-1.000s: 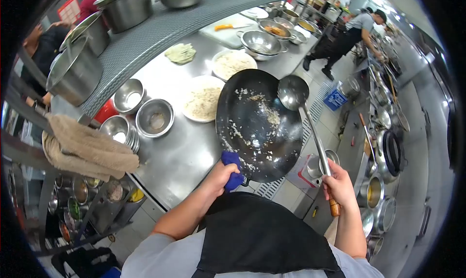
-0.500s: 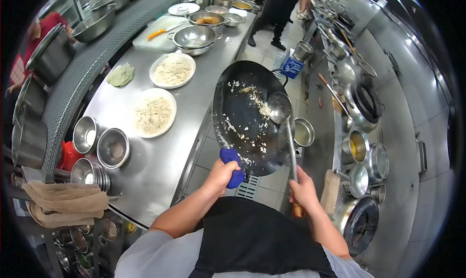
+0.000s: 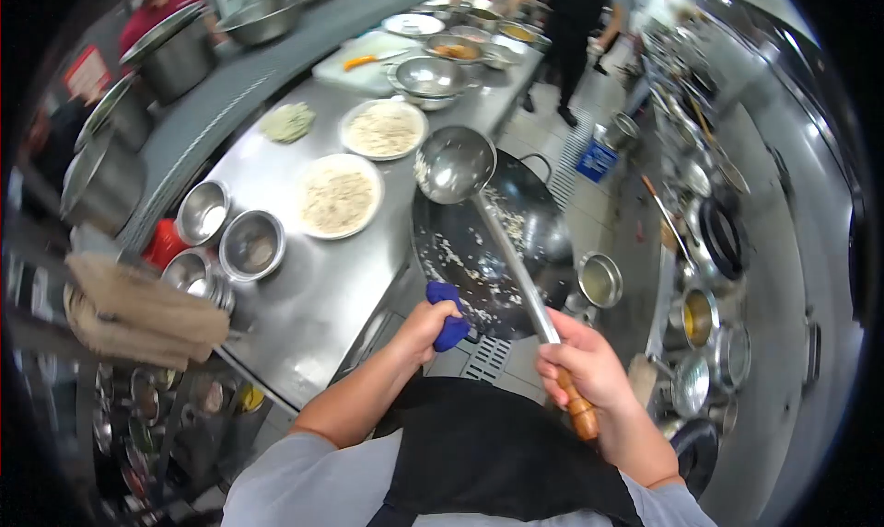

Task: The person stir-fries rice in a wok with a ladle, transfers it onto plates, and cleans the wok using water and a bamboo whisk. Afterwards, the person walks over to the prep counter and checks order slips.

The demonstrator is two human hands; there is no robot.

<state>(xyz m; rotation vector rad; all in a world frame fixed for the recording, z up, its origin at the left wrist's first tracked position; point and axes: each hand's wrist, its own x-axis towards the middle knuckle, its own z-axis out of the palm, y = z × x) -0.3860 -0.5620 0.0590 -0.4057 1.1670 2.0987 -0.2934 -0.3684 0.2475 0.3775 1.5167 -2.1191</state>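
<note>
My left hand [image 3: 425,330] is closed around a bunched blue cloth [image 3: 448,317] at the near rim of a black wok [image 3: 451,237]. The wok hangs tilted beside the counter, with white rice-like bits scattered over its inside. In my right hand [image 3: 586,365] is a ladle [image 3: 508,251] with a wooden handle end, its steel bowl raised over the wok's far left rim. A few white bits stick inside the ladle bowl. Left of the wok, two white plates, the nearer plate [image 3: 376,216] and the farther plate [image 3: 416,150], hold pale, rice-like food.
A steel counter [image 3: 308,320] runs along my left, bearing steel bowls [image 3: 252,245], a colander [image 3: 429,76] and an orange-handled knife [image 3: 361,62]. Pots and a perforated strainer [image 3: 690,384] line the right side. Another person [image 3: 575,30] stands in the aisle ahead.
The ladle has risen out of the wok and swung left toward the plates. My right hand has lifted with it. The left hand still grips the cloth at the wok, and the view has shifted.
</note>
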